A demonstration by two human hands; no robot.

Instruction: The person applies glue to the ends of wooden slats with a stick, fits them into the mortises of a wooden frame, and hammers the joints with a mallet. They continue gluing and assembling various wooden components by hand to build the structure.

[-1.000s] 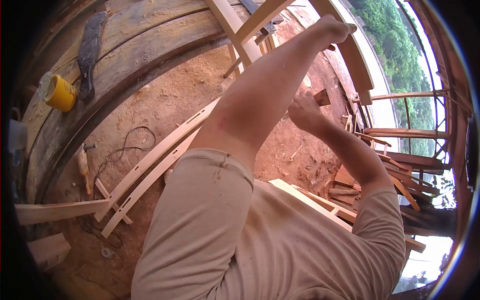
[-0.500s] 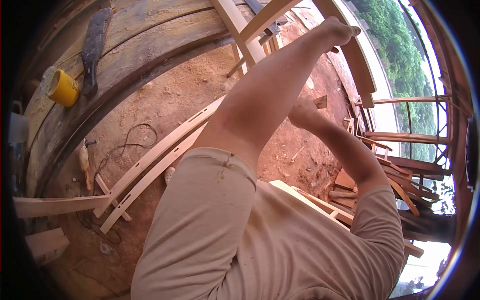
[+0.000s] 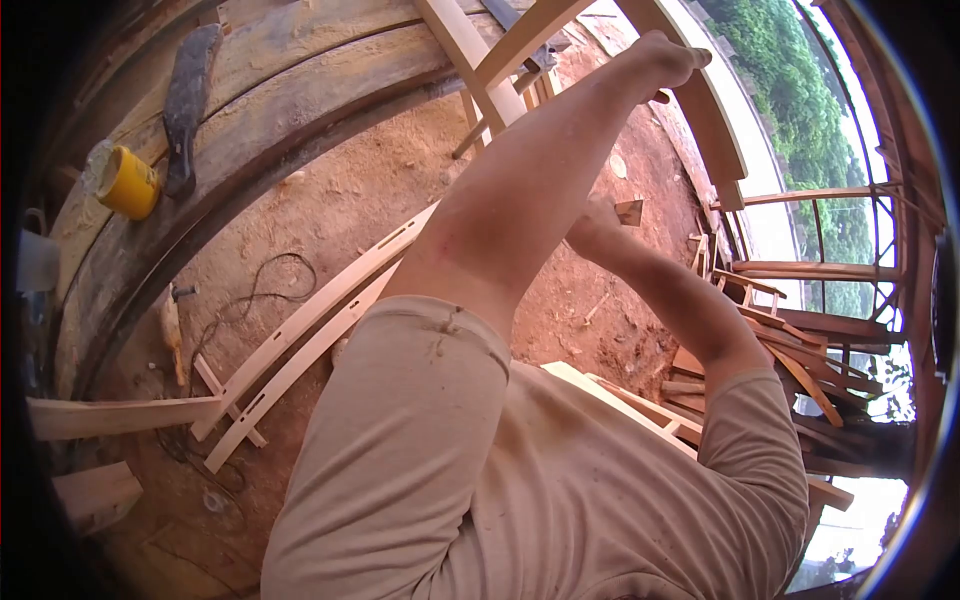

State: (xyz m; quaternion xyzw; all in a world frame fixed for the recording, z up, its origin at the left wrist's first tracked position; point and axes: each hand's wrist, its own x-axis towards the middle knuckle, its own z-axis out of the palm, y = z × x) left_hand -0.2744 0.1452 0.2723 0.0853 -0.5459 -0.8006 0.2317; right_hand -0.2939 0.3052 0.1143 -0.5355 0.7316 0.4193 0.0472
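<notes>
My left hand (image 3: 668,55) reaches far forward and is closed on a curved wooden frame rail (image 3: 715,120) at the top of the view. Lower down, my right hand (image 3: 597,228) grips a small wooden block (image 3: 630,211); my left forearm partly hides this hand. The block is held in the air just below the curved rail, above the red sawdust-covered ground (image 3: 350,200). Straight frame pieces (image 3: 480,60) join the rail near my left hand.
Two long slotted curved rails (image 3: 310,330) lie on the ground beside a black cable (image 3: 250,300). A yellow cup (image 3: 127,183) and a dark blade-like tool (image 3: 185,100) rest on a thick plank at the left. Several wood offcuts (image 3: 780,350) are piled at the right.
My right hand with the block has drifted slightly left and up, tucking further behind my left forearm. My left hand has kept its hold on the curved rail.
</notes>
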